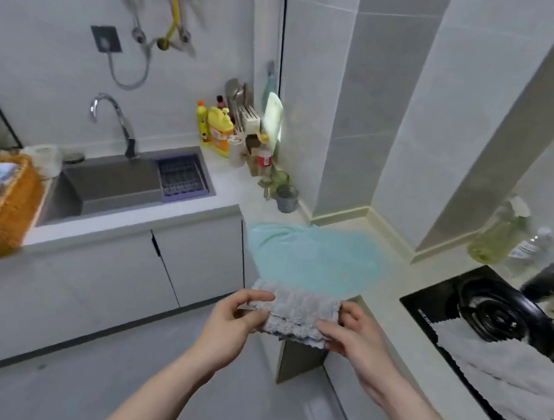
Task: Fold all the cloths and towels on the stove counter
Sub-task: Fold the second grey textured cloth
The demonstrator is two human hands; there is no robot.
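Holding a small folded grey cloth between both hands at the counter's corner edge.

Risk first, as I judge it: the bundle hangs partly past the counter edge, so a loosened pinch on either end could let the folds spring open or drop it to the floor. The left hand, at 9 o'clock of the cloth, pinches its end with thumb and curled fingers closed on the fabric. The right hand, at 3 o'clock, clamps the other end likewise. At 12 o'clock lies a blue towel, spread flat; farther right a grey rag drapes over the stove, unfolded.
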